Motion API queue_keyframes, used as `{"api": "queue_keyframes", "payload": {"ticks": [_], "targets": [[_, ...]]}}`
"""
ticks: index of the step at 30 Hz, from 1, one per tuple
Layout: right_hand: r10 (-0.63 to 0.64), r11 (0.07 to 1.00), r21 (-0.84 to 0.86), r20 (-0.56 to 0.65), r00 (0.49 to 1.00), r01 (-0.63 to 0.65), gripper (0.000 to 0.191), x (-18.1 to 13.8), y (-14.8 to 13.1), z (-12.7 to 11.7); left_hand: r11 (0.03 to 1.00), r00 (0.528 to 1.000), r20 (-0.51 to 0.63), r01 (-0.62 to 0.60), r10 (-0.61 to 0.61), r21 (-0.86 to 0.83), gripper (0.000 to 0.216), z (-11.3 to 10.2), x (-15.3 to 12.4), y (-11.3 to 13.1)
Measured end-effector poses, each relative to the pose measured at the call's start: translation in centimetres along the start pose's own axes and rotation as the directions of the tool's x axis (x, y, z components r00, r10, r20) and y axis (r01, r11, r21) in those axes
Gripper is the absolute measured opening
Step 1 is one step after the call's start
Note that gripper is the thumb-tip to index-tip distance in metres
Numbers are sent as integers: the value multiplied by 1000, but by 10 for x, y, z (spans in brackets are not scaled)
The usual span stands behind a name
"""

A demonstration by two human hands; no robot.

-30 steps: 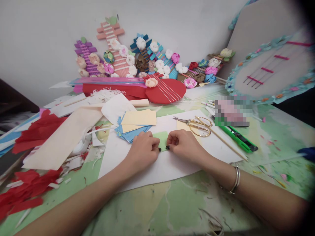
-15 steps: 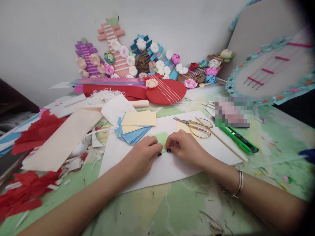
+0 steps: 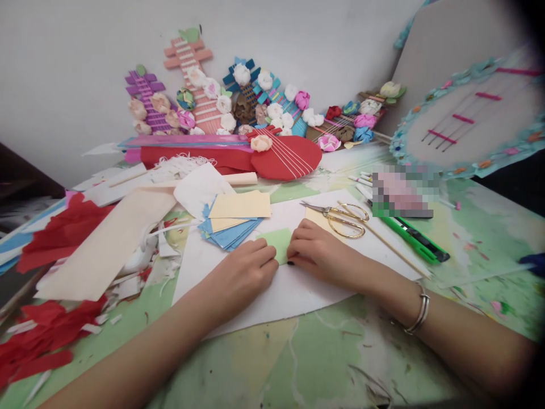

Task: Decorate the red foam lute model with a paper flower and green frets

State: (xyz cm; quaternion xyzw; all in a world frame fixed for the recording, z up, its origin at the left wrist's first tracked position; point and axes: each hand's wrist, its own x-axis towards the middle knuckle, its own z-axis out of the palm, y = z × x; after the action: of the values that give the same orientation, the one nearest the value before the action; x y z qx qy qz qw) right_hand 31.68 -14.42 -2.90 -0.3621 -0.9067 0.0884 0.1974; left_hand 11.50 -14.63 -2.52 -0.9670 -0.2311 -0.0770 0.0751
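Observation:
A small piece of light green paper [image 3: 277,243] lies over a white sheet [image 3: 238,309], between my two hands. My left hand [image 3: 252,267] has its fingers curled closed on the paper's left and lower edge. On the other side, my right hand [image 3: 313,250] pinches the right edge, its fingers pressed together. Both thumbs are mostly hidden. Just behind my left hand is a stack of blue paper squares [image 3: 230,234], with cream paper pieces [image 3: 240,205] on top. Gold-handled scissors [image 3: 336,216] rest beyond my right hand, partly over another cream piece.
A thin wooden stick [image 3: 392,253] and a green utility knife [image 3: 419,241] lie at the right. Red crepe paper [image 3: 63,227] and a long cream strip [image 3: 110,244] cover the left. A red paper instrument [image 3: 289,156] and several flower-decorated ones stand along the wall.
My fingers have shifted on the green paper, so more of its upper left shows. My left thumb has slipped out of sight. The other things stay in place.

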Motion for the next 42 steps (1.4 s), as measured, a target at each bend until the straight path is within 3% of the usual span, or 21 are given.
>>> {"api": "queue_keyframes", "payload": {"ticks": [6,14,19,24,30,42], "targets": [[-152,908,-371,142,978,195,24,1,-9,-5,1000,999,42,24,-25,20,29,-3,0,4],[-197,802,-522,228,953,291,18,2,-21,-8,999,1000,-18,-12,13,49,29,3,2,1],[-193,789,-540,235,953,293,16,0,-18,-7,999,993,-113,43,-40,17,28,8,3,2],[-153,837,-491,215,965,242,17,0,-11,-4,995,976,-193,100,-101,-14,29,9,5,3],[-90,864,-482,144,986,149,19,0,-8,2,987,987,-157,49,-24,155,30,9,2,2],[-6,927,-371,124,992,52,21,-1,-2,6,981,993,-39,116,-112,158,19,12,5,0]]}}
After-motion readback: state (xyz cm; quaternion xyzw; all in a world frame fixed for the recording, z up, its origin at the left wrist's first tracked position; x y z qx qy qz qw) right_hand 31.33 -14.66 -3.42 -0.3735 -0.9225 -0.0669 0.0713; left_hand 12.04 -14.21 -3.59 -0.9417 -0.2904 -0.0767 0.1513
